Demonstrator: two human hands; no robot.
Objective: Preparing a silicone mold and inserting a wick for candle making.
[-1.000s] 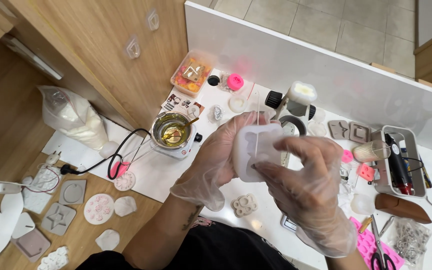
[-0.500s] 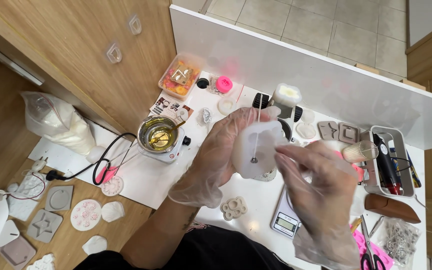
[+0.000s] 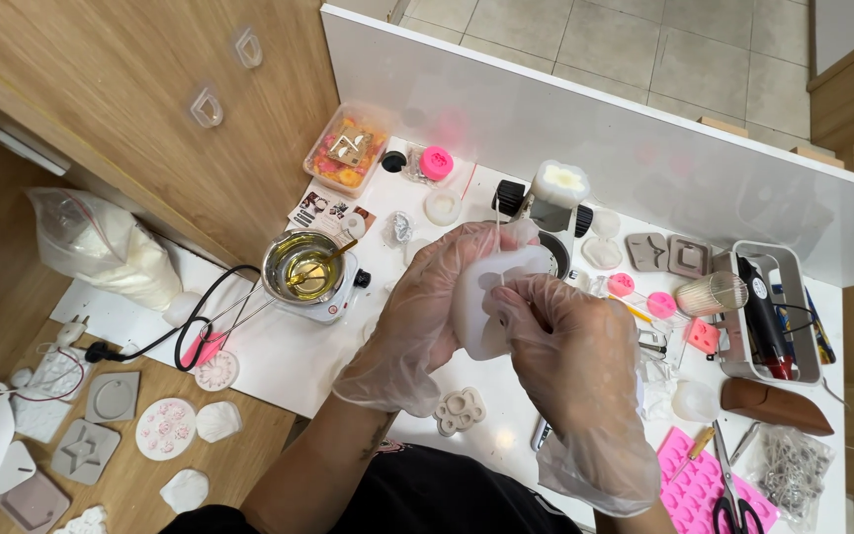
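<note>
Both gloved hands work mid-counter: my left hand (image 3: 417,316) grips the white silicone mould (image 3: 486,297); my right hand (image 3: 565,346) pinches its thin wick (image 3: 497,237), which I'd keep centred.

Clear bag (image 3: 101,247) of white flakes left – printed leaflet (image 3: 328,211) beside orange-filled tub (image 3: 346,150)

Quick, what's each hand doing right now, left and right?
Left hand: closed around the white mold, holding it up.
Right hand: fingers pinched on the thin wick at the mold.
</note>
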